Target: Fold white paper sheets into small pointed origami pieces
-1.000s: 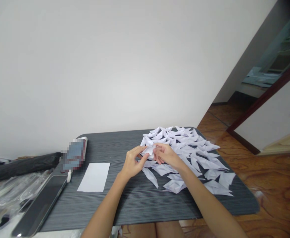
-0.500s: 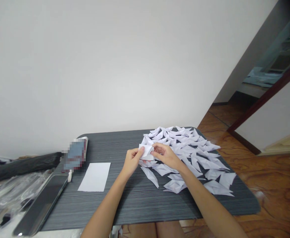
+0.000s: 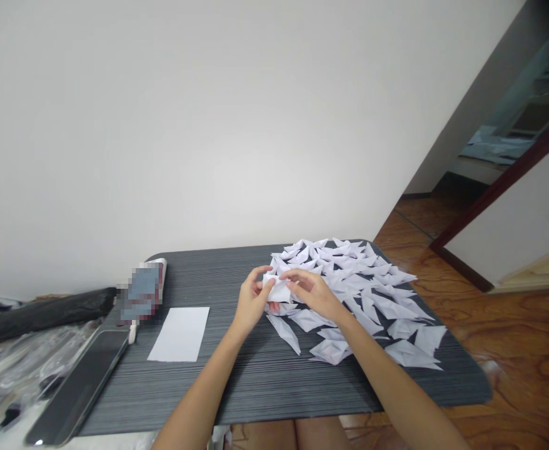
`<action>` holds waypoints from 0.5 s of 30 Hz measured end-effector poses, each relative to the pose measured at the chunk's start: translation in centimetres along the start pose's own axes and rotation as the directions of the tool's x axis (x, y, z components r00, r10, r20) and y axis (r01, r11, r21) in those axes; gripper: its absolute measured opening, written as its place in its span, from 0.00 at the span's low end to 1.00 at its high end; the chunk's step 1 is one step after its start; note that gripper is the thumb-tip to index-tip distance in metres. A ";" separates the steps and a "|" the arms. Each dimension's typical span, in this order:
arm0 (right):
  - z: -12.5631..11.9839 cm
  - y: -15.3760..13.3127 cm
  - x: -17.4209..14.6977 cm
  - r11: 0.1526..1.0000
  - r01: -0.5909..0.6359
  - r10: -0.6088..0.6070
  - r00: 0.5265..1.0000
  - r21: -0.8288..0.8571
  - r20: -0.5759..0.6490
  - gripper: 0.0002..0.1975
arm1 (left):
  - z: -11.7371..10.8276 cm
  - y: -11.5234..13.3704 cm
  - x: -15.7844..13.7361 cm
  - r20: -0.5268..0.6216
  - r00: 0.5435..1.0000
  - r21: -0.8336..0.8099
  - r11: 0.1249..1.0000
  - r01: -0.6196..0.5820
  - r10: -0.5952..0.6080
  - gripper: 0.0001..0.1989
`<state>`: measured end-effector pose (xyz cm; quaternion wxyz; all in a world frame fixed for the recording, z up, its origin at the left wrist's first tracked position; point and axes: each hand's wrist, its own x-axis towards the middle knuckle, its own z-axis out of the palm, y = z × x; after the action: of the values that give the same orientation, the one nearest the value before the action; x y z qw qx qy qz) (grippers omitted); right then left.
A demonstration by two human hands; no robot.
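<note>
Between my two hands is a small piece of folded white paper point(image 3: 280, 292), raised over the left edge of a spread of folded paper boats point(image 3: 349, 275). My left hand point(image 3: 254, 297) pinches its left side, thumb in front and fingers partly behind. At its right side my right hand point(image 3: 312, 292) is closed on the paper, thumb and fingers bent over the upper edge. Part of the paper is hidden by the fingers. A flat white sheet point(image 3: 181, 334) lies on the table to the left of my left hand.
The dark, wood-grained table point(image 3: 265, 387) stands against a white wall point(image 3: 237, 125). A phone point(image 3: 82, 387) lies at its left edge, beside a blurred-out packet point(image 3: 141, 294) and a small white object point(image 3: 132, 332). A black roll point(image 3: 44, 315) and plastic-wrapped items are farther left.
My right fingers have moved left over the top of the folded paper, and my left fingers have shifted up behind it. The paper's loose folds look flatter. The rest has stayed put.
</note>
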<state>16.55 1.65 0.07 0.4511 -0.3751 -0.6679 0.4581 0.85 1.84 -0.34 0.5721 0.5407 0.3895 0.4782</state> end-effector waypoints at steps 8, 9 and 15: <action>0.2 0.5 0.2 0.998 0.028 -0.035 0.987 -0.047 -0.154 0.04 | -0.1 0.6 -0.1 -0.095 0.995 0.024 0.999 0.028 -0.026 0.22; 0.3 0.6 0.2 0.999 0.026 -0.032 0.985 -0.039 -0.170 0.04 | -0.2 0.7 -0.1 -0.097 0.995 0.016 1.000 0.025 -0.023 0.22; -0.1 0.3 0.1 0.982 0.123 -0.142 0.981 -0.144 -0.132 0.08 | -0.6 1.2 -0.1 -0.064 0.998 -0.017 1.000 0.007 -0.008 0.21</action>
<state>16.67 1.82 -0.14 0.5006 -0.3910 -0.6871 0.3527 0.12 1.80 0.76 0.5655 0.5189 0.4056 0.4964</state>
